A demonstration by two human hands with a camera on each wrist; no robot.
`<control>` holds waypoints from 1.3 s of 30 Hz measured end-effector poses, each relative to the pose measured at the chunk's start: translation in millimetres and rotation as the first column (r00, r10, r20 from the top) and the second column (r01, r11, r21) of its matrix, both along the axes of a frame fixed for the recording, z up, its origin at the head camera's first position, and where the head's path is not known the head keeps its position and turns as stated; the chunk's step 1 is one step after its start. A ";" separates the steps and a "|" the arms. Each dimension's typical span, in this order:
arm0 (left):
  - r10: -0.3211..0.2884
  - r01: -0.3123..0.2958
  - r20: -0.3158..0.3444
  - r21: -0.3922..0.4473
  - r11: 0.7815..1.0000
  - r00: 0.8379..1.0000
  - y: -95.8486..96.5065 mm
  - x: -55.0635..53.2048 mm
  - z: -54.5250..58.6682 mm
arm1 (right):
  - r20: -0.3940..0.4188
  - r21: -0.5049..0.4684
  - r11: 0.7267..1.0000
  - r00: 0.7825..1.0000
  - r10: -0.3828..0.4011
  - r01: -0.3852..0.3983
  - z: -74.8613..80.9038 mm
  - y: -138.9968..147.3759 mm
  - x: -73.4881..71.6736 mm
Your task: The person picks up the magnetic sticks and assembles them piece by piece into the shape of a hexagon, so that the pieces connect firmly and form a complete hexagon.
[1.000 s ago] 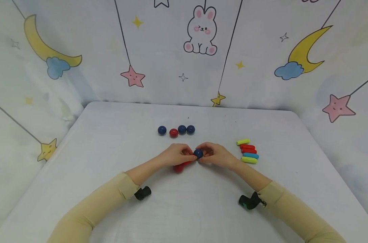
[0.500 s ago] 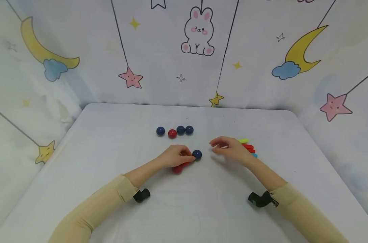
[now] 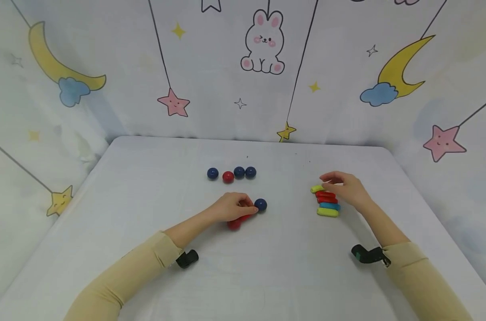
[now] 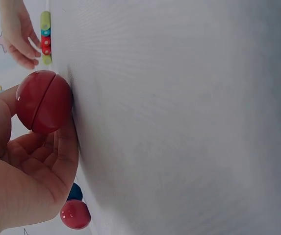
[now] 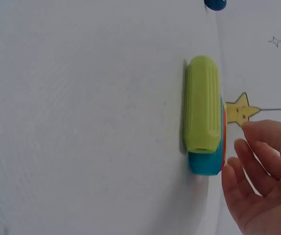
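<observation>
My left hand [image 3: 235,206] pinches a short red stick [image 3: 244,217] in the middle of the table. A red ball [image 4: 44,102] with a groove round it sits at the near end of that stick, and a dark blue ball [image 3: 260,205] lies at its far end by the thumb and fingertips. Over the row of coloured sticks at the right hovers my right hand [image 3: 345,187], fingers parted, thumb beside the farthest yellow-green stick [image 3: 316,189]. Whether it touches that stick I cannot tell. The right wrist view has the nearest yellow-green stick [image 5: 202,104] large, apart from the fingers.
Red sticks [image 3: 327,200] and a blue stick [image 3: 329,206] lie between the two yellow-green ones. Farther back rest a red ball [image 3: 228,177] and three dark blue balls [image 3: 212,173]. A patterned cloth wall [image 3: 210,67] stands behind the white table [image 3: 166,160].
My right hand has let go of the dark blue ball and moved right to the row of sticks. The left hand keeps its hold in nearly the same place.
</observation>
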State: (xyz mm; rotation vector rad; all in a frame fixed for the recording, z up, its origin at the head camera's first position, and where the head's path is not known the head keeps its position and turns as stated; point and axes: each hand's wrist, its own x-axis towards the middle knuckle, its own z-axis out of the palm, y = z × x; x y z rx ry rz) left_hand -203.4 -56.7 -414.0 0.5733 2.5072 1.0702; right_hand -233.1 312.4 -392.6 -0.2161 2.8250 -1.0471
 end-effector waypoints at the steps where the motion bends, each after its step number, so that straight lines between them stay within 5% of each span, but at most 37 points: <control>1: -0.001 0.001 0.001 -0.001 1.000 1.000 0.1 -0.2 -0.4 | 0.011 -0.001 1.000 1.000 -0.010 0.010 -1.6 2.9 -0.7; 26: 0.014 -0.014 0.022 -0.001 1.000 1.000 -0.7 0.7 -2.2 | 0.104 0.035 0.999 0.994 0.014 -0.017 -17.5 -6.2 -21.4; 33: 0.012 -0.012 0.020 0.007 1.000 1.000 -1.1 0.7 -3.4 | 0.030 0.088 0.993 0.996 0.079 -0.081 -21.0 -21.4 -28.1; 39: 0.009 -0.010 0.020 0.012 1.000 1.000 -0.9 1.2 -2.4 | 0.002 0.041 0.984 0.985 0.174 -0.174 -19.8 -42.7 -24.5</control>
